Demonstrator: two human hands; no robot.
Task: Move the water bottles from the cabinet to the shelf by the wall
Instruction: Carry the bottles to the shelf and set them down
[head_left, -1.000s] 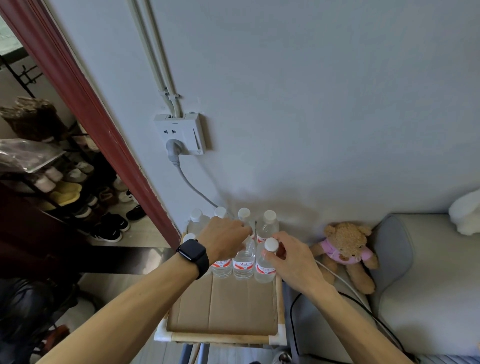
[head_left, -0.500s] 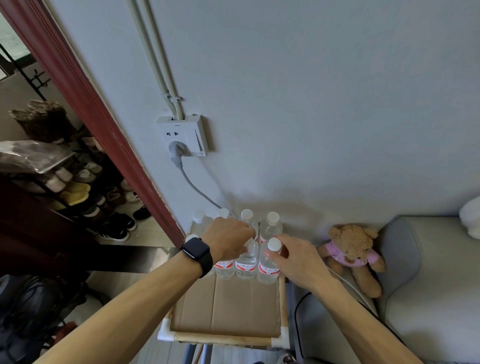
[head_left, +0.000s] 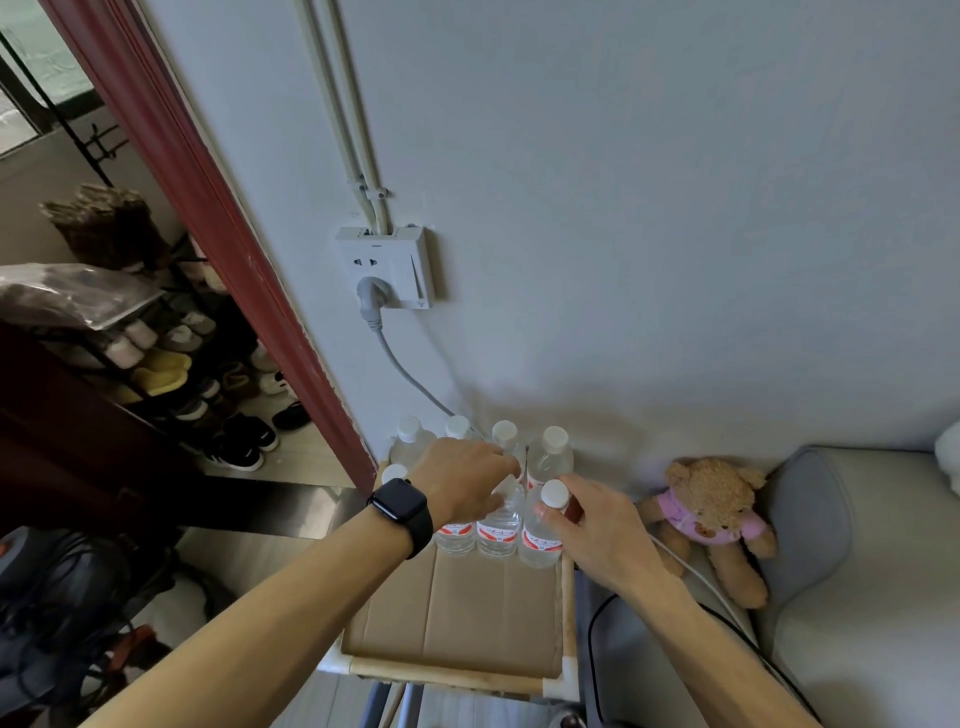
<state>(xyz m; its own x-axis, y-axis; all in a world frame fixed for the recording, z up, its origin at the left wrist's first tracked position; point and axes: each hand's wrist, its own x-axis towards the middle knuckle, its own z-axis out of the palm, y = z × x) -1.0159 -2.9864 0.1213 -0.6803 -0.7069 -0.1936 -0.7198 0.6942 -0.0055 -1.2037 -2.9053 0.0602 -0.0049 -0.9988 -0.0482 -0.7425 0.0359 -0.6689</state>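
Observation:
Several clear water bottles with white caps and red labels stand in two rows at the back of a small shelf (head_left: 457, 671) against the wall. A sheet of cardboard (head_left: 457, 608) covers the shelf top. My left hand (head_left: 462, 483), with a black watch on the wrist, curls down over the top of the middle front bottle (head_left: 498, 527). My right hand (head_left: 602, 530) pinches the neck of the front right bottle (head_left: 540, 540) just below its cap. The back row bottles (head_left: 551, 457) stand untouched next to the wall.
A wall socket (head_left: 387, 267) with a grey plug and cable hangs above the bottles. A teddy bear (head_left: 711, 519) and a grey sofa (head_left: 857, 597) lie to the right. A red door frame (head_left: 234, 249) and a shoe rack (head_left: 171, 364) are at the left.
Both hands stay on the same front-row bottles. The view has drifted slightly; the bottles have not visibly moved.

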